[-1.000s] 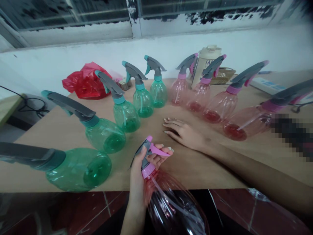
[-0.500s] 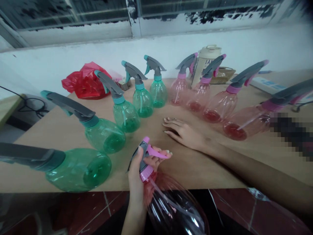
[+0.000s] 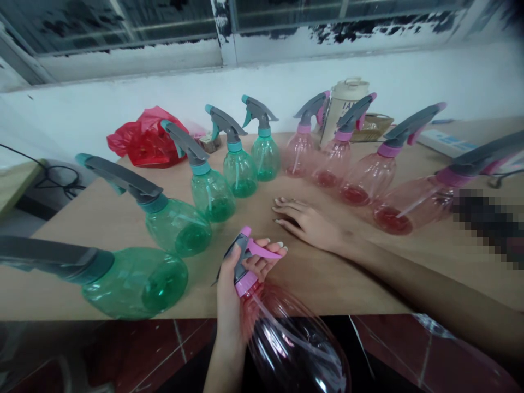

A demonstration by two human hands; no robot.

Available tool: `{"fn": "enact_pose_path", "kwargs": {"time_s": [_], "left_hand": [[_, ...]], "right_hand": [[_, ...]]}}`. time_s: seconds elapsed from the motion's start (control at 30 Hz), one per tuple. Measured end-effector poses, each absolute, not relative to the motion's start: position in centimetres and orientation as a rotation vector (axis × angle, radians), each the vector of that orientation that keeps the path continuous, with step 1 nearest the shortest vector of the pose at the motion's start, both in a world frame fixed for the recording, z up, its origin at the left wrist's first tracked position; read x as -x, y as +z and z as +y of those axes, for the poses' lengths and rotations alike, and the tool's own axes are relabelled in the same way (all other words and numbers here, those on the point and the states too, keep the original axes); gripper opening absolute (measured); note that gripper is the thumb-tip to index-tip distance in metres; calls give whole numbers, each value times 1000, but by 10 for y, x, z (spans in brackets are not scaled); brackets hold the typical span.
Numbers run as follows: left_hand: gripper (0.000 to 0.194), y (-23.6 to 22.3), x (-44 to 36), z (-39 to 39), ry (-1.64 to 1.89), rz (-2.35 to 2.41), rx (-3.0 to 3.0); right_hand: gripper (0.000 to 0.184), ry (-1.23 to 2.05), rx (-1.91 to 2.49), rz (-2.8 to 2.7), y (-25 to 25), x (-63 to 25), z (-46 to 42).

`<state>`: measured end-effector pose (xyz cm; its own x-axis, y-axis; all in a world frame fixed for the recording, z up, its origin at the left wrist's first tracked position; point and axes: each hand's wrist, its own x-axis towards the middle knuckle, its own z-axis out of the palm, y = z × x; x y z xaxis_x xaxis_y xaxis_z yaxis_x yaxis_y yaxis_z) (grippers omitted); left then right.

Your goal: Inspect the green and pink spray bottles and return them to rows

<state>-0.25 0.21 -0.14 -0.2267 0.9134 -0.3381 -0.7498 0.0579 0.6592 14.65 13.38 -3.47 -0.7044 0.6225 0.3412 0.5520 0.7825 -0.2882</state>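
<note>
Head view: one pink spray bottle (image 3: 297, 341) is in the person's left hand (image 3: 230, 278), tilted, its sprayer above the near part of the bench (image 3: 327, 284) and its body reaching past the edge above the lap. The thumb lies over the grey sprayer head (image 3: 240, 250); the fingers pass behind it and extend loosely around the trigger (image 3: 264, 251), not clenched. The right hand (image 3: 311, 225) rests palm down on the bench, fingers extended, grasping nothing.

Handling, as judged: the body appears to be thin, clear plastic, light if unfilled, with some give under pressure and a smooth surface liable to slip. The head and collar (image 3: 246, 284) look stiffer; the neck just below the head is the sounder hold. The trigger, a slender projecting part, should not carry the weight. Whether any liquid is inside cannot be told against the dark clothing behind.

Appearance: rounded, ribbed, translucent pink body; pink collar, trigger and nozzle tip; a pale dip tube (image 3: 276, 323) visible within. No crack is discernible. On the bench, five green spray bottles (image 3: 213, 191) stand on the left and four other pink bottles (image 3: 366, 173) on the right, all upright.
</note>
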Motion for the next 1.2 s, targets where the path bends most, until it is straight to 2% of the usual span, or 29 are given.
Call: {"fn": "enact_pose_path", "kwargs": {"time_s": [0.2,0.37,0.53,0.67,0.83,1.1,1.2], "left_hand": [[32,-1,2,-1,1573,928,-267],[21,2,-1,-4,1655,894,-372],[23,3,-2,-4,1681,862,-334],[35,-2,2,2,1656,838,-260],[36,-7,5,4,1629,823,-275],[34,-3,4,3,1636,853,-286],[34,-2,3,2,1675,875,-314]], "right_hand": [[39,228,882,-2550,-36,-147,134],[37,252,883,-2534,-34,-147,133],[37,266,883,-2530,-35,-147,133],[36,313,884,-2533,-33,-147,134],[37,533,978,-2460,-5,-154,109],[37,1145,1044,-2363,49,-172,29],[59,1179,964,-2400,57,-166,12]]}}
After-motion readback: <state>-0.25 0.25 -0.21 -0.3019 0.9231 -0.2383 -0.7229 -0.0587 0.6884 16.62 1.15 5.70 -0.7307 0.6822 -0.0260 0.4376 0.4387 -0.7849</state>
